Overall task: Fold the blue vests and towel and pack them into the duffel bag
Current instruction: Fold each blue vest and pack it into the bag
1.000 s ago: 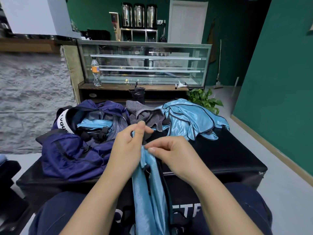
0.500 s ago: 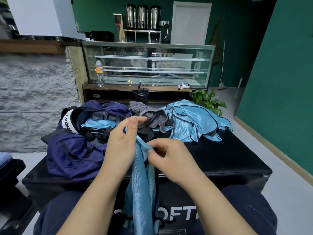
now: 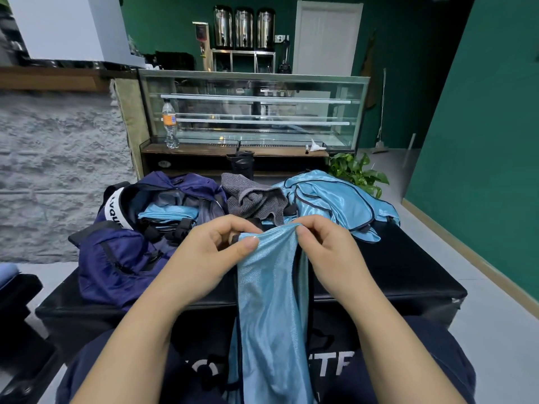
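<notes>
A light blue vest [image 3: 271, 301] hangs from both my hands down over the near edge of the black bench [image 3: 408, 272]. My left hand [image 3: 210, 252] pinches its top edge on the left and my right hand [image 3: 323, 249] pinches it on the right. The navy duffel bag [image 3: 116, 258] lies open on the bench's left part, with a folded blue vest [image 3: 166, 214] inside. A crumpled grey towel [image 3: 253, 198] lies behind my hands. More blue vests [image 3: 335, 199] are heaped at the back right.
Behind the bench stands a glass display counter [image 3: 250, 112] with a plastic bottle [image 3: 169, 123] and a black flask [image 3: 240, 164] in front. A potted plant [image 3: 358, 173] sits at the right, beside the green wall [image 3: 481, 141]. My knees are below the bench edge.
My hands have moved apart along the vest's top edge, spreading the bunched fabric wider. The right hand shifted right and up; the vest now hangs flatter.
</notes>
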`<state>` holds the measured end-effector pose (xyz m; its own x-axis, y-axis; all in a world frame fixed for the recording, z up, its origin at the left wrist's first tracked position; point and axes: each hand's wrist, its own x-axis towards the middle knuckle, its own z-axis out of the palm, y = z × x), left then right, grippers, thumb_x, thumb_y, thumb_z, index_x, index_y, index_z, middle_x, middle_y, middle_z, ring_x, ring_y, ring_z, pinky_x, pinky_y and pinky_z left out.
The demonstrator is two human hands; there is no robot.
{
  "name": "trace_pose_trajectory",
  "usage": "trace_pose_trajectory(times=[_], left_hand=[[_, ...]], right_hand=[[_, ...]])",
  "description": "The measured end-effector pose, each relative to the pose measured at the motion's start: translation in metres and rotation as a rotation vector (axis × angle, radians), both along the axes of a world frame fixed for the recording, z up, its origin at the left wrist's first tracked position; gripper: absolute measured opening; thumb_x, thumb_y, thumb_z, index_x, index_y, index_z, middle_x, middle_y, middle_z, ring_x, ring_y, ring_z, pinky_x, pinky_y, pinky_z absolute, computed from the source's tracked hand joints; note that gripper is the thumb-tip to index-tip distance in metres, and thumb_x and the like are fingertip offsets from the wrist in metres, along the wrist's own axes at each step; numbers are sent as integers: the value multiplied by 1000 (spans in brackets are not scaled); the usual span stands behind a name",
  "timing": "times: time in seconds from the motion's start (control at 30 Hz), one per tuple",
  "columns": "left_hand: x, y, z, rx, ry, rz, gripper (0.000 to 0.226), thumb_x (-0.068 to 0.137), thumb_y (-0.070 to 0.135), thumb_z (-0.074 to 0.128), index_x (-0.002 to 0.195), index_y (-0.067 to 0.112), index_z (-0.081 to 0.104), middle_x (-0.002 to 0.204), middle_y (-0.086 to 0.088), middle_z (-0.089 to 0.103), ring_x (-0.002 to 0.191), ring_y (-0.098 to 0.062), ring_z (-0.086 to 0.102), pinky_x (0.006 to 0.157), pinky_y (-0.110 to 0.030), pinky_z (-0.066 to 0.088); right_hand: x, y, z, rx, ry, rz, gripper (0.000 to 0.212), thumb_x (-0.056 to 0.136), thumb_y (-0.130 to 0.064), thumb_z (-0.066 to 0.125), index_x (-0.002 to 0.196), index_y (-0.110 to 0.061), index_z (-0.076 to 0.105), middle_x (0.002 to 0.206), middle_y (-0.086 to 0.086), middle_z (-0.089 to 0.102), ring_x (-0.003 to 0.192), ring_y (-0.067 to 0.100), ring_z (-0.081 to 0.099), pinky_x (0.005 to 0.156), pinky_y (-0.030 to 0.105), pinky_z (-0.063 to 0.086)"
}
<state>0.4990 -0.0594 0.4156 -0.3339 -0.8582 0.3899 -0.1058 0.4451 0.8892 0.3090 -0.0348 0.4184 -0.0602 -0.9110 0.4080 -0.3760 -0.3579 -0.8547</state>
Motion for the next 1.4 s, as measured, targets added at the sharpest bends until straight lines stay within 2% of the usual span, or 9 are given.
trace_pose_trajectory(times=[0.1,0.23,0.37,0.5,0.6,0.8,1.03,1.23,1.4], left_hand=[[2,-6,-6,-71,-153,101,31,66,59,60,75,30,62,71,8,55,67,-7,47,66,-25,38],[-1,-5,-7,-107,-127,123,34,71,62,54,74,27,55,72,0,51,68,-9,44,66,-28,36],[-8,3,-3,-36,65,19,24,78,37,65,76,22,45,58,4,38,57,-9,32,53,-21,27],[-11,13,5,1,123,-149,13,73,37,69,85,33,67,61,-17,54,62,-18,48,60,-23,37],[-13,19,7,3,92,-190,3,73,27,73,73,30,72,60,7,62,58,2,53,60,-7,40],[-13,19,8,86,99,-229,27,67,0,72,90,13,63,82,3,73,76,-1,64,71,-10,47],[-19,15,6,-316,-309,167,17,83,16,71,75,31,69,76,14,68,73,4,60,70,-7,40],[-27,10,1,-466,-437,221,12,78,52,55,72,41,55,81,17,53,82,-2,47,75,-10,31],[-25,13,2,-396,-378,352,15,77,29,76,70,32,63,83,40,55,77,7,48,67,-7,32]], right_hand=[[-5,0,2,-4,5,-4,25,96,-16,53,82,-35,62,77,-20,66,75,-5,58,68,7,42],[-9,2,4,-1,47,25,23,98,-18,50,86,-34,62,83,-17,66,81,-4,59,71,7,42],[-11,2,5,28,136,41,22,101,-19,45,91,-33,60,92,-19,64,89,-9,56,73,4,39],[-11,1,4,16,191,3,20,99,-17,47,93,-32,60,93,-22,61,91,-15,52,73,1,36],[-11,0,2,12,176,-25,17,98,-18,51,95,-31,61,90,-24,60,85,-20,51,73,-1,35],[-15,-5,-1,59,65,-146,23,98,-14,48,107,-23,68,92,-27,59,81,-22,53,68,-2,37],[-13,-1,5,46,-170,-74,25,94,-10,57,112,-26,65,57,-25,60,50,-7,51,55,4,39],[4,7,9,96,-222,180,18,92,2,56,94,-12,67,58,-13,65,48,-6,54,54,6,38],[5,8,10,107,-95,250,25,94,1,53,91,-21,66,58,-17,64,50,-7,53,55,6,37]])
